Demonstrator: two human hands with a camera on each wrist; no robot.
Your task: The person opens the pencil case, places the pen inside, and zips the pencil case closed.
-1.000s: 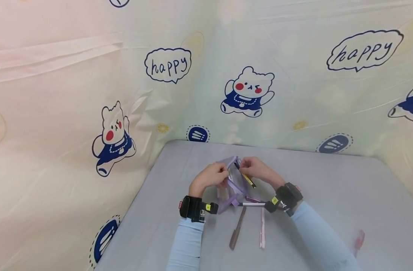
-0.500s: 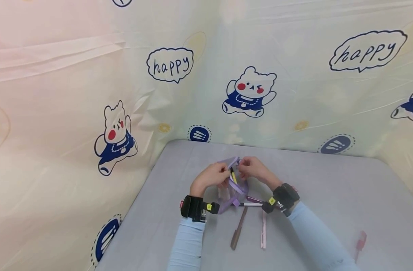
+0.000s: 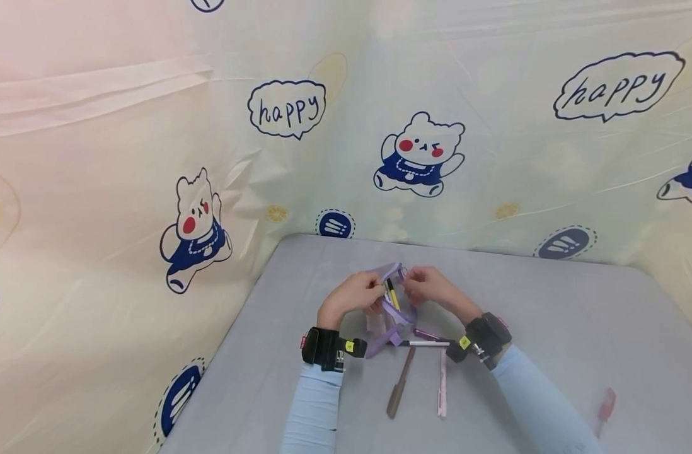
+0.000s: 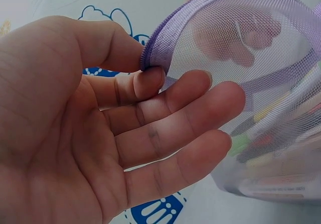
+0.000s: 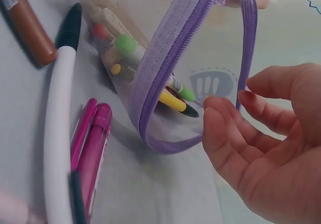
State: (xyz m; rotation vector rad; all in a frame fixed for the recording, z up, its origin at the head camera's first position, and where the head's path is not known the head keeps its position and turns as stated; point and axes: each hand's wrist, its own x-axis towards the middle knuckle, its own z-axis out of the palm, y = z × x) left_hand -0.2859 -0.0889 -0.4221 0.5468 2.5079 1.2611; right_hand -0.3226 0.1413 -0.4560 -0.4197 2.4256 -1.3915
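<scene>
My left hand (image 3: 351, 293) pinches the purple zipper edge (image 4: 160, 45) of a see-through mesh pencil case (image 5: 165, 58) between thumb and index finger, its other fingers extended beside the mesh. The case's mouth gapes toward my right hand (image 5: 273, 143). That hand is at the mouth with loosely bent fingers and holds nothing; its fingertips are close to the zipper edge, and I cannot tell if they touch it. Inside the case lie several pens, among them a yellow pen with a black tip (image 5: 172, 101) and one with a green end (image 5: 186, 93).
On the grey table in front of the case lie a white pen with a dark end (image 5: 59, 133), a magenta pen (image 5: 95, 148), a brown pen (image 3: 399, 388) and a pale pink pen (image 3: 442, 384). A red-capped pen (image 3: 607, 407) lies far right. A patterned curtain (image 3: 493, 157) hangs behind.
The yellow-and-black pen, gripped by my right hand at the case's mouth a second ago, now lies inside the case. My right hand has let go and drawn slightly right. My left hand keeps its pinch.
</scene>
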